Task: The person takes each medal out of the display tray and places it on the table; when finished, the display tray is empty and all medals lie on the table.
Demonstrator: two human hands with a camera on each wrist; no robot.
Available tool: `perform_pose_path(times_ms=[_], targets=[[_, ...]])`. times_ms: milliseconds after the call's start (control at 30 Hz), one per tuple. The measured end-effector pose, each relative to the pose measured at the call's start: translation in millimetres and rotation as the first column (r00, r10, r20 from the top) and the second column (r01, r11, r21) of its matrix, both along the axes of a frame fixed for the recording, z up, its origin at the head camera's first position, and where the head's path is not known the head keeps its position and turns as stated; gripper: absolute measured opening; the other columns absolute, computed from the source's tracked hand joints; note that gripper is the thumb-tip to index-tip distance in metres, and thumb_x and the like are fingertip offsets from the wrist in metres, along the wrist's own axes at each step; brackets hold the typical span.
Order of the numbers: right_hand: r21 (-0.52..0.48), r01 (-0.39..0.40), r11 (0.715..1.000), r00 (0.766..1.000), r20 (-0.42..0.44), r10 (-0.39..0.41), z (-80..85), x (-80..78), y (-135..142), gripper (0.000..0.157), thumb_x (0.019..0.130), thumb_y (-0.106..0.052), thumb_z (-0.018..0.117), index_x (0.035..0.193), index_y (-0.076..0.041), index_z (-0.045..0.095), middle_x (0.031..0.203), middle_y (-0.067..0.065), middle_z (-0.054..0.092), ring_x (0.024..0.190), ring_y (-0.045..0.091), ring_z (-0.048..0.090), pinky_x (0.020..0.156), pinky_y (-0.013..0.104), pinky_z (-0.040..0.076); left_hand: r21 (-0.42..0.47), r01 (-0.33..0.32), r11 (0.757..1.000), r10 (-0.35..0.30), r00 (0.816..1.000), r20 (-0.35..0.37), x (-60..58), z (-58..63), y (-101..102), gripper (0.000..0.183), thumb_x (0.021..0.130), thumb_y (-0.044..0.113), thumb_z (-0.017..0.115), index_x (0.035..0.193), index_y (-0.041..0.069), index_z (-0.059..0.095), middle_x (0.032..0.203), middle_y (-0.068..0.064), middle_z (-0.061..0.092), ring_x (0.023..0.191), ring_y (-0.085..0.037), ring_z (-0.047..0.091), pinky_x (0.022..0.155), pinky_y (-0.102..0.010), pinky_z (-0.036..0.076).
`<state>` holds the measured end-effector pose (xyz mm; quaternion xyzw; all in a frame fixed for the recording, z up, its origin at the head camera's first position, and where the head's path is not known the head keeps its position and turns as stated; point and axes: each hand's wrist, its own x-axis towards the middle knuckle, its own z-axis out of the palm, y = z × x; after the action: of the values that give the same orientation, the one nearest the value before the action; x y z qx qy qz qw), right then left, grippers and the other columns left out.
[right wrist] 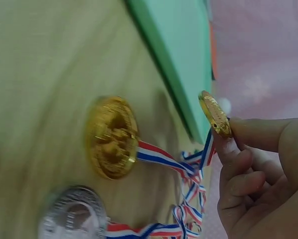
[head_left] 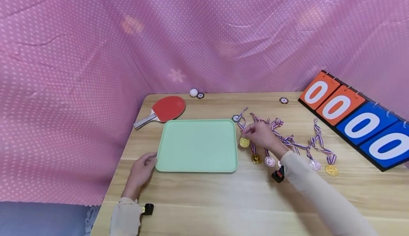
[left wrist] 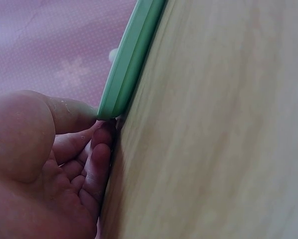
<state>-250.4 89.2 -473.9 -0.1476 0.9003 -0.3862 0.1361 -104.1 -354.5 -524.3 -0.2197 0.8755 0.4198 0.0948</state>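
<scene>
My left hand (head_left: 140, 171) pinches the near left corner of a green tray (head_left: 197, 145), thumb on the rim and fingers at its underside in the left wrist view. Just past the tray's right edge, my right hand (head_left: 261, 135) pinches a gold medal (right wrist: 216, 115) between thumb and fingers, raised off the table. Its striped red, white and blue ribbon (head_left: 241, 122) trails behind. Beside that hand lie another gold medal (right wrist: 113, 138) and a silver medal (right wrist: 74, 215). More medals, such as a gold one (head_left: 331, 170), lie to the right with tangled ribbons.
A red table tennis paddle (head_left: 168, 108) lies behind the tray's left side. A white ball (head_left: 193, 92) and a round chip (head_left: 200, 95) sit at the back edge, another chip (head_left: 283, 100) farther right. A flip scoreboard (head_left: 358, 122) showing zeros stands at right. Pink dotted cloth (head_left: 204, 33) hangs behind.
</scene>
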Motion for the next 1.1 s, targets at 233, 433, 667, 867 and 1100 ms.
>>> perform_pose_path(times_ms=[233,433,667,867,1100], targets=[[0.061,-0.076,0.995,0.997,-0.001,0.076,-5.4,17.0,-3,0.007,0.088,-0.011,0.069,0.087,-0.01,0.076,0.084,0.002,0.073,0.067,0.01,0.06,0.062,0.026,0.05,-0.004,-0.007,1.0,0.007,1.0,0.006,-1.7,-0.4,1,0.041,0.1,0.04,0.048,0.137,0.022,0.055,0.125,-0.005,0.062,0.112,-0.023,0.055,0.092,-0.038,0.043],[0.142,-0.099,0.985,0.994,-0.035,0.105,-8.1,23.5,-6,0.005,0.087,-0.014,0.071,0.085,-0.013,0.076,0.081,-0.003,0.072,0.071,0.009,0.062,0.065,0.028,0.051,-0.015,-0.011,1.0,0.011,1.0,0.001,-1.7,-1.3,1,0.041,0.1,0.04,0.049,0.136,0.023,0.055,0.127,-0.005,0.062,0.113,-0.023,0.055,0.092,-0.039,0.043],[0.165,-0.114,0.98,0.988,-0.082,0.129,-14.9,28.7,-6,0.005,0.087,-0.016,0.071,0.084,-0.016,0.075,0.08,-0.004,0.073,0.071,0.007,0.063,0.068,0.03,0.053,-0.007,-0.011,1.0,0.011,1.0,-0.001,-0.2,-1.0,2,0.042,0.1,0.041,0.048,0.137,0.022,0.055,0.131,-0.006,0.06,0.114,-0.024,0.055,0.094,-0.041,0.043],[0.205,-0.089,0.975,0.984,-0.134,0.118,-19.0,32.2,-7,0.004,0.087,-0.016,0.072,0.085,-0.016,0.075,0.084,-0.003,0.073,0.074,0.008,0.065,0.071,0.03,0.055,-0.016,-0.014,1.0,0.014,1.0,0.003,0.0,-0.3,3,0.042,0.101,0.041,0.047,0.138,0.022,0.054,0.132,-0.007,0.06,0.116,-0.024,0.054,0.097,-0.045,0.042],[0.204,-0.089,0.975,0.973,-0.191,0.129,-24.0,35.0,-9,0.005,0.086,-0.012,0.071,0.087,-0.014,0.075,0.087,0.0,0.074,0.079,0.013,0.067,0.075,0.034,0.056,-0.007,-0.015,1.0,0.015,1.0,-0.01,0.2,-2.1,3,0.04,0.1,0.039,0.049,0.136,0.021,0.055,0.132,-0.007,0.06,0.119,-0.025,0.054,0.101,-0.046,0.041]])
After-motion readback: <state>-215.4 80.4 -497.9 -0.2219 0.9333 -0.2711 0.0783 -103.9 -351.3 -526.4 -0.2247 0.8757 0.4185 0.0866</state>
